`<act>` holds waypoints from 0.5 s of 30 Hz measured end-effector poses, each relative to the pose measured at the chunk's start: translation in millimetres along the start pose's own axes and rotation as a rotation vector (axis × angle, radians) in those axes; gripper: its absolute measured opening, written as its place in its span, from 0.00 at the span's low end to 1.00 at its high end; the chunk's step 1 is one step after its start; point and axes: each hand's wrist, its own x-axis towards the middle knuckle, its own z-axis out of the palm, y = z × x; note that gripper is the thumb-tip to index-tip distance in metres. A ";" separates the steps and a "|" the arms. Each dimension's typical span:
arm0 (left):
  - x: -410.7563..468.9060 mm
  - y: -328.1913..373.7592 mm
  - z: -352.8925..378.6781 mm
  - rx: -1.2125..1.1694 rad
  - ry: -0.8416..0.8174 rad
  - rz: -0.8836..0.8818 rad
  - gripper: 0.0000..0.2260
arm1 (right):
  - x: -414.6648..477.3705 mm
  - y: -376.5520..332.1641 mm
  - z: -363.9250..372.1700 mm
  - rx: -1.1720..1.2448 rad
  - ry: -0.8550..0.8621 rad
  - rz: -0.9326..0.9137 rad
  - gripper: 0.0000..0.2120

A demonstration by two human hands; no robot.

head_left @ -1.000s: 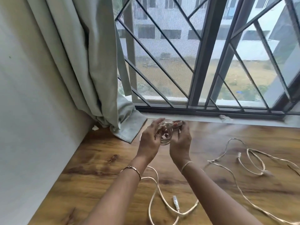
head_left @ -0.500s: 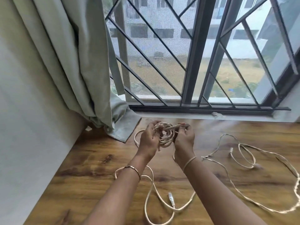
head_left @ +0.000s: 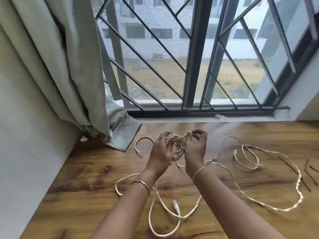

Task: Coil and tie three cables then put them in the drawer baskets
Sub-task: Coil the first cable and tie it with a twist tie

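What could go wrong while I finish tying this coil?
1. The right hand only pinches the wrapping strand; if it slips, the coil in the left hand could spring loose.
2. The plug end left of the coil lies on the table and may snag when lifted.

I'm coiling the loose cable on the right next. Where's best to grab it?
Pinch the loose cable just behind its plug, coming straight down from above. It lies flat on the table, and that end sits free inside its small loops, so the rest should trail untangled.
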 end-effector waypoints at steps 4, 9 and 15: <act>1.0 -0.6 6.9 -0.001 0.004 0.005 0.13 | 2.3 2.8 -17.1 -0.259 -0.053 -0.205 0.05; 3.1 11.2 13.9 -0.089 0.007 -0.014 0.12 | -4.6 12.4 -37.1 -0.474 -0.240 -0.330 0.16; 7.8 13.6 17.8 -0.180 -0.046 -0.061 0.11 | -6.4 11.3 -48.3 -0.445 -0.452 -0.088 0.21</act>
